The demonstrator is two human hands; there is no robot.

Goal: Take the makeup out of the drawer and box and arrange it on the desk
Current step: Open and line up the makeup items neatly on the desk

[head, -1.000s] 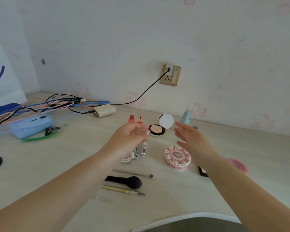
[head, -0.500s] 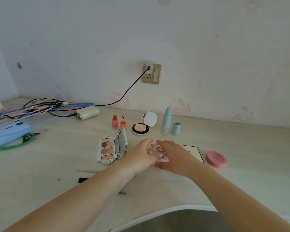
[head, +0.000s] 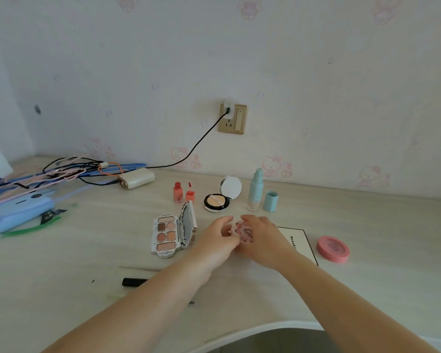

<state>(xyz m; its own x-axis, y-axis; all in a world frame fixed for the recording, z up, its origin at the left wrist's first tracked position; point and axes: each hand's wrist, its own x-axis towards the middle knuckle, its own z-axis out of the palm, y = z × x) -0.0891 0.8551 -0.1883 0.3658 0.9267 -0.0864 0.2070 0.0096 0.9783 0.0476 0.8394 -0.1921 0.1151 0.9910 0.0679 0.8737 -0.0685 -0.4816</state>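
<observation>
Both hands [head: 242, 234] (fingers curled) around pink compact [head: 243, 229]

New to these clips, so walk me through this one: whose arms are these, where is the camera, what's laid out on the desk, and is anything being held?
There is no machine here. A person wears one wide-angle camera on the head, looking forward and down, so the two bare arms entering from below are their own.

The left hand and right hand meet around a small round pink-and-white case; both seem to grip it, though fingers hide most of it.

On the desk lie an open eyeshadow palette, two small red bottles, an open powder compact with its mirror up, a pale blue bottle with its cap beside it, a white card and a pink round compact. A dark brush handle shows under the left forearm. Cables and a cream charger sit far left.
</observation>
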